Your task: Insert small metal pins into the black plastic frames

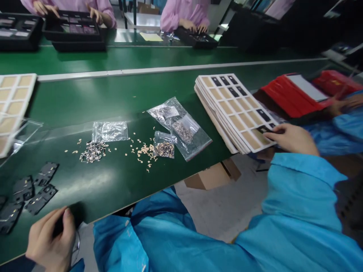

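My right hand (293, 139) is at the near right corner of a stack of white-framed trays (238, 109). Its thumb and forefinger close at a small black plastic part (262, 129) in a corner compartment. Several more black parts (233, 91) lie in other compartments of the top tray; the rest show tan bottoms. My left hand (51, 238) rests at the table's front edge with fingers curled; a dark patch shows inside its grip, and I cannot make out what it is. Just beyond it lie several larger black plastic parts (42, 198) with small metal contacts.
Small metal pieces (93, 152) and gold-coloured pieces (146, 150) lie loose mid-table beside clear bags (184, 130). Another tray (14, 102) stands at left. Co-workers' hands (193, 26) handle black trays (75, 30) opposite. A red bin (295, 98) and a co-worker's blue sleeve are at right.
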The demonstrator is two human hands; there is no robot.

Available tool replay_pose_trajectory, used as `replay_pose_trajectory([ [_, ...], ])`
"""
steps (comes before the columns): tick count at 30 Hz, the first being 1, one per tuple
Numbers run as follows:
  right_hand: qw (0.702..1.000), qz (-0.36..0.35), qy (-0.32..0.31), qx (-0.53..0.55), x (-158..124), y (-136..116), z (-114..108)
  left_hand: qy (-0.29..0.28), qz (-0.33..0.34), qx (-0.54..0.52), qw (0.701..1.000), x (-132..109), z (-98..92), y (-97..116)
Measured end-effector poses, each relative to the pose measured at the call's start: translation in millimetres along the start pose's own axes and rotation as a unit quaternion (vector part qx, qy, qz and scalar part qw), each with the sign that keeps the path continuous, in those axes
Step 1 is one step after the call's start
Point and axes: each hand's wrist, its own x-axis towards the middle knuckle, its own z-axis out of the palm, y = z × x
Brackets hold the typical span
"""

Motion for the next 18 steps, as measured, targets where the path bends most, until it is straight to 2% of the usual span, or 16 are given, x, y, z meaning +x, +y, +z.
replay_pose_trajectory([
  [1,0.999,-0.021,0.034,0.024,-11,-12,0,0.026,0.015,0.019,0.999,-1,1.0,1],
  [3,0.992,-0.074,0.065,0.076,-41,-48,9,0.072,0.053,0.064,0.994,-5,4.9,9],
  [4,0.982,-0.126,0.069,0.124,-59,-71,18,0.058,0.067,0.054,0.995,-9,7.6,17],
  [6,0.944,-0.268,-0.001,0.192,-97,-122,46,0.002,0.070,-0.005,0.998,-16,14.2,40],
  [7,0.917,-0.328,-0.029,0.225,-116,-148,62,-0.054,0.041,-0.064,0.996,-19,18.5,54],
  [8,0.887,-0.382,-0.054,0.255,-135,-173,79,-0.109,0.016,-0.129,0.986,-22,23.6,68],
  [10,0.826,-0.455,-0.087,0.321,-170,-215,107,-0.180,-0.013,-0.148,0.972,-22,35.3,91],
  [12,0.781,-0.487,-0.106,0.376,-197,-246,127,-0.301,-0.132,-0.264,0.907,-20,45.6,105],
  [13,0.767,-0.491,-0.111,0.398,-207,-257,134,-0.326,-0.194,-0.304,0.874,-18,48.9,108],
  [16,0.746,-0.496,-0.120,0.428,-226,-276,143,-0.319,-0.324,-0.394,0.799,-18,49.3,106],
  [18,0.743,-0.505,-0.132,0.419,-231,-280,145,-0.293,-0.357,-0.424,0.779,-20,44.3,101],
])
